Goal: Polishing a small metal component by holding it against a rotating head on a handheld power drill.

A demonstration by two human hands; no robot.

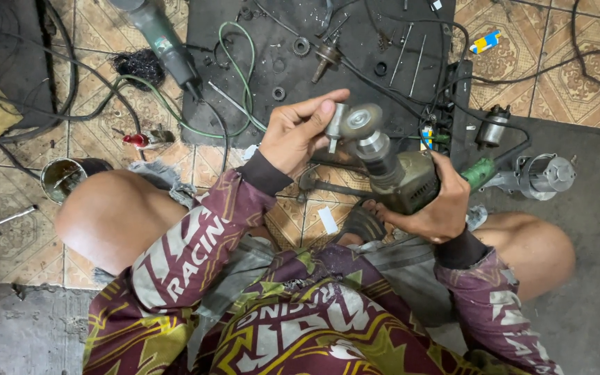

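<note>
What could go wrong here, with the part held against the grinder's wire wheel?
1. The left hand pinches the small metal part right at the wire wheel; a slip could bring the fingertips onto the wheel.
2. The part is held by fingers only, so the wheel might grab and fling it.
3. The right hand holds the grinder above bare knees and a foot, with cables close by.

Maroon-yellow patterned sleeves (196, 243); green grinder (411, 182); beige ornate floor tiles (571, 76); black mat (314, 28).

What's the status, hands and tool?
Left hand pinches small metal part against wire wheel. Right hand grips grinder. Nothing between them.
</note>
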